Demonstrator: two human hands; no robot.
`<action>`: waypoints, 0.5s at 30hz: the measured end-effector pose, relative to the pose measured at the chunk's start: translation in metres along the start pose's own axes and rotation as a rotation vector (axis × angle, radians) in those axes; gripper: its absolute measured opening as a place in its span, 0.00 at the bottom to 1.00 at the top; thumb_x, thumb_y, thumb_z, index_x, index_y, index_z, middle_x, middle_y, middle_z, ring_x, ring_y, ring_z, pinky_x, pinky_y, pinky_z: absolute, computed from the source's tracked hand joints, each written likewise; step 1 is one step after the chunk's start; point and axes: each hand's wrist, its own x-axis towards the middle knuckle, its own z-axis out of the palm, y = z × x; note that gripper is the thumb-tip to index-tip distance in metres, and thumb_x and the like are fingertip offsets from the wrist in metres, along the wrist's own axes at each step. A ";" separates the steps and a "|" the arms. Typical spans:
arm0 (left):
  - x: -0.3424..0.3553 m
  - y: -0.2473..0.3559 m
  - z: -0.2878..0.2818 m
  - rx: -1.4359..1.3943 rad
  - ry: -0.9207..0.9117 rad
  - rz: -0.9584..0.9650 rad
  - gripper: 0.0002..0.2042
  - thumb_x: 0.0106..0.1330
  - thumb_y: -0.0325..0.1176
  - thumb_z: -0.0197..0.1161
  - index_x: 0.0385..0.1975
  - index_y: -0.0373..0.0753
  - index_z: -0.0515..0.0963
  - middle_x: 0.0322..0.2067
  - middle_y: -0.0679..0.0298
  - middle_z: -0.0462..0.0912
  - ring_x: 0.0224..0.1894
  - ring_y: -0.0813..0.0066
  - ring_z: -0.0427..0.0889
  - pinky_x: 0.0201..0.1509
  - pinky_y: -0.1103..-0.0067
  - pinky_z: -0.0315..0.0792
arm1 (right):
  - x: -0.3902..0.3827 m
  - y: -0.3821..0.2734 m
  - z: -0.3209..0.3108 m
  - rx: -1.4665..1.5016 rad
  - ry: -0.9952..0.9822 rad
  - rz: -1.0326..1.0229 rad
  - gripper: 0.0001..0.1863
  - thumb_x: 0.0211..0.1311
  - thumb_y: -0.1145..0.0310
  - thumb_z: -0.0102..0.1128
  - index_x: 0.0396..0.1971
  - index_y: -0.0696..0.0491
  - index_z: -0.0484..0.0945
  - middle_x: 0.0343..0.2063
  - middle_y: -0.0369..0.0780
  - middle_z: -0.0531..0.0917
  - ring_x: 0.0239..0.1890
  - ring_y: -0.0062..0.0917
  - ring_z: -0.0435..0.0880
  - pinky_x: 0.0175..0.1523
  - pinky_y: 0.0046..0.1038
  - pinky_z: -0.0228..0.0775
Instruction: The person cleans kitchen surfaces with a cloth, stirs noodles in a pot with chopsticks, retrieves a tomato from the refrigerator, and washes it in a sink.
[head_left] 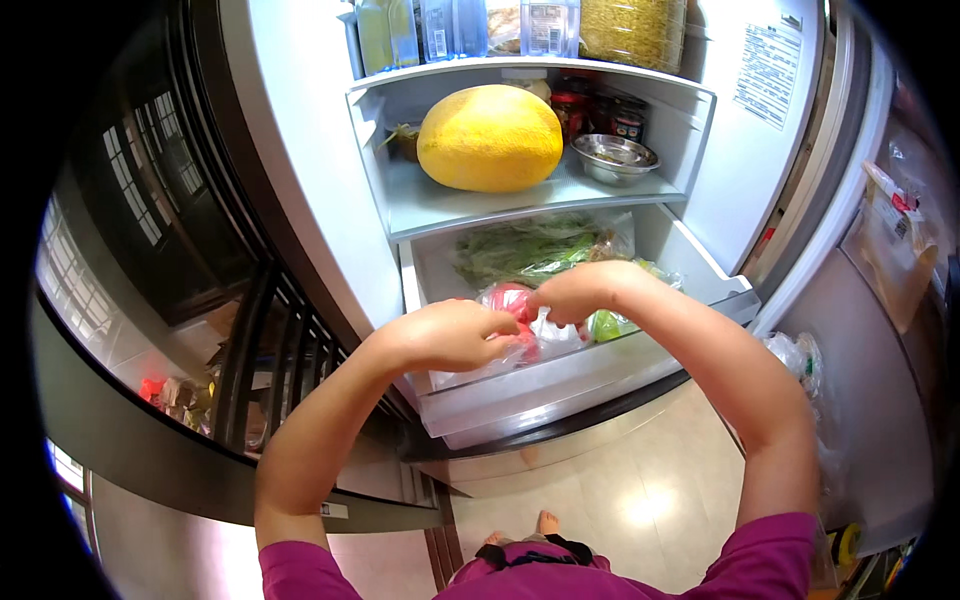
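A clear plastic bag [543, 335] with round red produce [511, 300] in it lies in the pulled-out drawer [520, 392] of a fridge. My left hand [452, 334] reaches over the drawer's front left, its fingers closed on the bag's near left side. On the other side, my right hand [583, 291] comes down with curled fingers that grip the bag's top right. The fingertips of both hands are partly hidden by the plastic. Behind them lie leafy greens [530, 247] in a clear bag, and a green vegetable [606, 325] shows below my right wrist.
On the shelf above sit a large yellow melon [490, 138], a metal bowl [616, 158] and dark jars. Bottles and a tub of yellow pasta-like food [632, 32] fill the top shelf. The open fridge door [850, 300] stands at right, a dark glass-fronted door at left.
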 end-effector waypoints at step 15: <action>-0.014 -0.006 0.012 0.307 -0.036 -0.068 0.20 0.60 0.43 0.44 0.16 0.36 0.75 0.19 0.52 0.75 0.27 0.52 0.74 0.38 0.66 0.67 | 0.010 -0.040 0.014 -0.491 0.234 -0.242 0.32 0.37 0.57 0.62 0.46 0.49 0.64 0.29 0.45 0.78 0.30 0.41 0.77 0.34 0.37 0.69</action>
